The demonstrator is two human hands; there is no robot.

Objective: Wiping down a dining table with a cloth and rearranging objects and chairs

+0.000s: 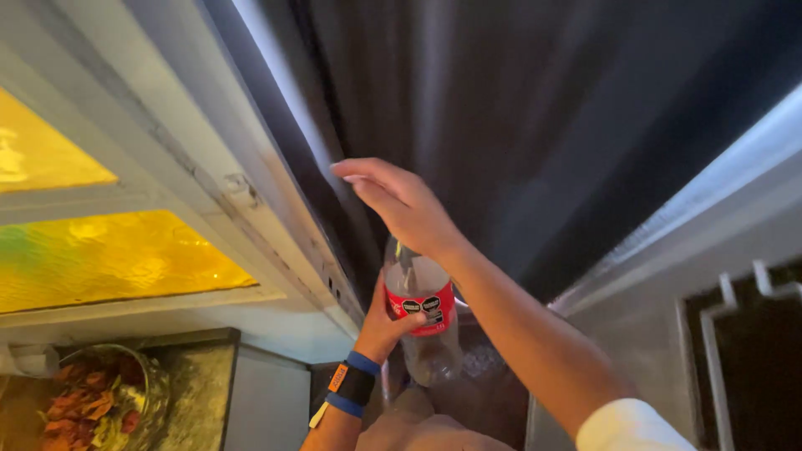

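Note:
My left hand (386, 324) grips a clear plastic bottle (422, 330) with a red label, holding it upright at waist height; a blue and black band is on that wrist. My right hand (399, 200) is raised above the bottle with its fingers apart, reaching toward the edge of a dark refrigerator door (518, 108). It holds nothing. The bottle's cap is hidden behind my right wrist.
A white window frame (167, 142) with yellow patterned glass panes (109, 255) fills the left. A glass bowl of red and green food (96, 401) sits on a counter at the lower left. A grey wall and a dark grille (752, 351) lie to the right.

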